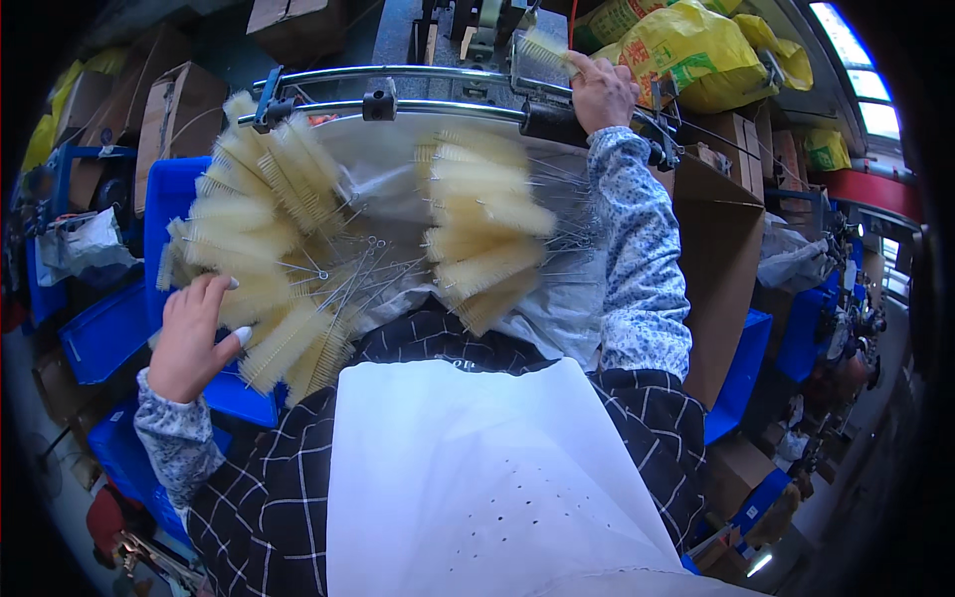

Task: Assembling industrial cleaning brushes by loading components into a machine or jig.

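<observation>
Pale yellow tube brushes with thin wire stems ending in loops lie in two groups before me: a left pile [269,209] and a right fanned row [487,219]. My left hand [194,343] is at the near left edge of the left pile. Its thumb and fingers are apart, with white covers on some fingertips, and nothing shows between them. At the far right, my right hand [604,95] is closed by the end of a single brush [544,48] at the machine's metal block [537,75]. Its palm side is hidden.
Two steel rods [438,72] of the machine run across the far side. A blue bin [164,199] sits under the left pile. A tall cardboard box [726,269] stands right of my right arm. Yellow sacks [686,55] lie at the far right. White sheeting [383,189] lies beneath the brushes.
</observation>
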Available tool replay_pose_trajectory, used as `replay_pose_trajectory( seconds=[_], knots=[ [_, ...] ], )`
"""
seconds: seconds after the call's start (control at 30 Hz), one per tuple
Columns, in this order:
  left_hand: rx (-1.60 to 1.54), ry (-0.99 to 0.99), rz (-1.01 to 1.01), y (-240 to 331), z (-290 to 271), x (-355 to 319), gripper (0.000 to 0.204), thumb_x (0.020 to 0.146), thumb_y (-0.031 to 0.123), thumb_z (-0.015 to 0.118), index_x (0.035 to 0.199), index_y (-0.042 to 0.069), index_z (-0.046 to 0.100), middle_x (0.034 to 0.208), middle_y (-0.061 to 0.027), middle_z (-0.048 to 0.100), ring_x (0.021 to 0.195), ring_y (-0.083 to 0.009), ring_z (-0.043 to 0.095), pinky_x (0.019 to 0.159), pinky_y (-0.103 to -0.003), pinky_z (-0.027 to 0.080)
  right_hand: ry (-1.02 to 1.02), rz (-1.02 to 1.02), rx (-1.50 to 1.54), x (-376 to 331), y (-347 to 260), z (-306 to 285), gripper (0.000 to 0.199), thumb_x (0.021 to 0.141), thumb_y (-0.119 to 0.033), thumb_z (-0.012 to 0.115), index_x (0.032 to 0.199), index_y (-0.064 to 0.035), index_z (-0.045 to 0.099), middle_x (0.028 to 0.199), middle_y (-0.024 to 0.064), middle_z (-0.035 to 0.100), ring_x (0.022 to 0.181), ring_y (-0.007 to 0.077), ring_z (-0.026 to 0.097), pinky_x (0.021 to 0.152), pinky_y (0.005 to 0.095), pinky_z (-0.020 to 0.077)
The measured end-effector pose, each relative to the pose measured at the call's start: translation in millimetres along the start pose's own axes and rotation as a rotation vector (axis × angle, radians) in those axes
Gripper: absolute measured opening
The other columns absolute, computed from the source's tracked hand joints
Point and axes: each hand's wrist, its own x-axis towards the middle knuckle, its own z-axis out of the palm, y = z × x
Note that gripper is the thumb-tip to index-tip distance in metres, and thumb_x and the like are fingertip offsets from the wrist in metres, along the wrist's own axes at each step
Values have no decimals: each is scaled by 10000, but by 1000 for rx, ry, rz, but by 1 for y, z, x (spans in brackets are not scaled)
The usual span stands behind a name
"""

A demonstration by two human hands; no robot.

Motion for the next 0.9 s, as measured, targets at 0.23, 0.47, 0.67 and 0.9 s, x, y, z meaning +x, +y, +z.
replay_pose_trajectory(
  seconds=[0.23,0.47,0.67,0.9],
  knots=[
    [-330,59,-1,-4,13,0,422,644,25,578,1031,50,413,997,-128,465,835,-275,496,718,-303,405,-89,14,-26,8,-6,13,266,771,-225,475,1020,-282,552,887,1,548,868,214,471,773,379,320],
    [-640,114,-9,-17,2,2,347,596,-55,533,925,18,449,879,-44,460,632,-123,425,574,-241,386,-52,0,-5,5,-4,11,250,764,-234,501,1003,-261,571,834,-8,552,839,203,474,760,366,323],
    [-848,456,366,-28,-9,-9,405,554,51,548,947,36,448,786,-82,428,661,-144,397,565,-241,324,-182,54,77,5,-1,14,245,769,-248,492,1000,-254,573,873,0,566,854,210,481,774,365,315],
    [-856,608,351,-15,-28,-19,276,732,282,567,811,60,422,694,-38,346,556,-97,350,507,-218,281,-172,7,-28,19,1,31,335,769,-160,425,1043,-319,533,1035,30,499,1039,209,356,859,437,226]
  ],
)
